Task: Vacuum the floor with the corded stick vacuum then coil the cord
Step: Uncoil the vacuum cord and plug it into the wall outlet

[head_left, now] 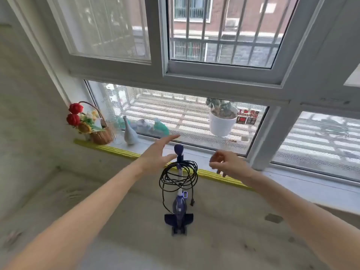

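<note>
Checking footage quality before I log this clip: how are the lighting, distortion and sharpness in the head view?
Head view: bright daylight through the white-framed window slightly washes out the panes; wide-angle distortion bows the frame and stretches the forearms at the edges; the image is generally soft; the blue corded stick vacuum and black coiled cord remain readable; the left hand and right hand look mildly blurred.

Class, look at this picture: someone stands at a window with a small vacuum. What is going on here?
A person reaches both bare arms toward a purple stick vacuum standing upright on the floor below the window sill. Its black cord hangs in loose loops from near the handle, the plug dangling beside the body. The left hand is open, fingers straight, beside the handle; the right hand hovers with loosely curled fingers. Neither hand holds anything.
</note>
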A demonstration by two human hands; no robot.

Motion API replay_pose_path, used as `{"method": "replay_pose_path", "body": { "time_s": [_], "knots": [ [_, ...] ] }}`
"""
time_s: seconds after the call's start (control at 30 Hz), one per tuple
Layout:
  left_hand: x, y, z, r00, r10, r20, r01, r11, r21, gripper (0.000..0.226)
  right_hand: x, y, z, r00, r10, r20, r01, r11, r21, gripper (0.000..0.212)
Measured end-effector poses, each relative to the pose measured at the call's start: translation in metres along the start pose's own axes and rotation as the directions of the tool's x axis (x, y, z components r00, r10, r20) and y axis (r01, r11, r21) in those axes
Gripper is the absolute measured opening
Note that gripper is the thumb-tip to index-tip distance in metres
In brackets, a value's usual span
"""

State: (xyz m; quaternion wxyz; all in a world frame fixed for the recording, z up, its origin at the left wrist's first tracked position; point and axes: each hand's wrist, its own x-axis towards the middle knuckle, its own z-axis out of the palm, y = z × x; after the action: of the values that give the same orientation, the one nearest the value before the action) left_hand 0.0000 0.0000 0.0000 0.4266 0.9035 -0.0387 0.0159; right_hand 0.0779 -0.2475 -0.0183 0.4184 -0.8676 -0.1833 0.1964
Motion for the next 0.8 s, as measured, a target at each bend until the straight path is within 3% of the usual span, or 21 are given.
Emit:
{"method": "replay_pose_path", "body": {
  "time_s": [0.17,0.27,0.43,0.7,0.8],
  "knots": [
    [0.051,-0.047,0.005,0.969,0.149,0.195,-0.154,0.988,0.010,0.059,0.049,0.019,0.039,0.991,0.084,-0.100,-0.093,0.992,-0.090,0.008],
    [0.073,-0.062,0.013,0.933,0.236,0.270,-0.238,0.971,-0.026,0.044,0.067,0.026,0.056,0.986,0.114,-0.121,-0.128,0.985,-0.112,0.014],
    [0.097,-0.079,0.006,0.945,0.251,0.208,-0.237,0.967,-0.092,0.021,0.083,0.041,0.073,0.981,0.118,-0.151,-0.142,0.977,-0.158,0.029],
    [0.136,-0.090,-0.017,0.967,0.211,0.144,-0.175,0.957,-0.232,0.032,0.157,0.025,0.101,0.994,0.058,-0.088,-0.080,0.959,-0.273,0.068],
    [0.143,-0.092,-0.016,0.963,0.219,0.159,-0.174,0.951,-0.255,0.031,0.186,0.025,0.110,0.998,0.044,-0.044,-0.058,0.919,-0.391,0.071]
  ]
}}
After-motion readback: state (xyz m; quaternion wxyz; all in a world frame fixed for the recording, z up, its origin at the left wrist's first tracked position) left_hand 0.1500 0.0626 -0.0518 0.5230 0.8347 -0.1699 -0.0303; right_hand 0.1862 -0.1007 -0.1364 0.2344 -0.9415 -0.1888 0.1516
